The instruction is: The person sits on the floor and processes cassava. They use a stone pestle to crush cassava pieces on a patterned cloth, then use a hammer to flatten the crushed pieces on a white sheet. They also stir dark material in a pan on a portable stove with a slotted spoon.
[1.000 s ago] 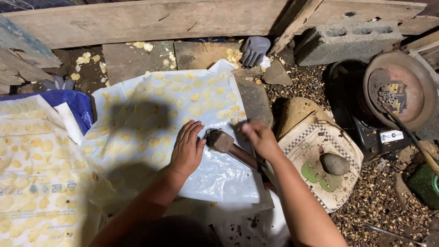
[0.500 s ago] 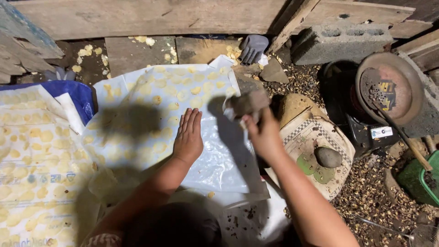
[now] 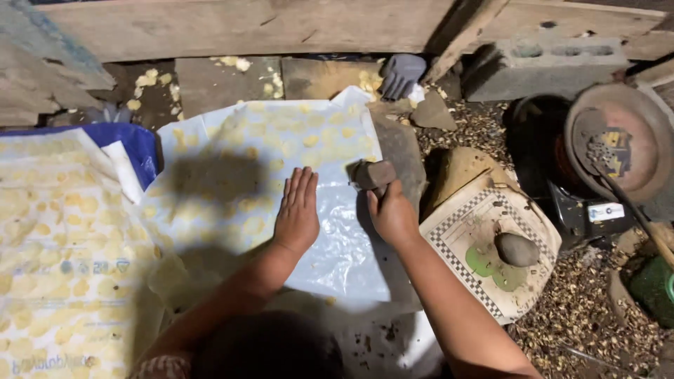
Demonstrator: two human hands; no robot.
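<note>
My left hand (image 3: 298,210) lies flat, fingers together, on a clear plastic sheet (image 3: 232,189) that covers flattened yellow pieces. My right hand (image 3: 390,213) grips the handle of a mallet; its blocky dark head (image 3: 374,173) is raised just above the sheet's right edge, beside a flat grey stone slab (image 3: 400,149). My head shows dark at the bottom of the view.
Stacked plastic sheets (image 3: 63,245) with yellow flattened pieces lie at the left over a blue bag (image 3: 137,140). A checkered tile (image 3: 491,245) holds a round stone (image 3: 517,249) at the right. A concrete block (image 3: 554,67), a rusty pan (image 3: 618,140), a grey glove (image 3: 401,74) and husks surround them.
The mallet lay low on the sheet a second ago, rose up half a second ago, and is now lower again by the sheet's right edge. My left hand stayed flat.
</note>
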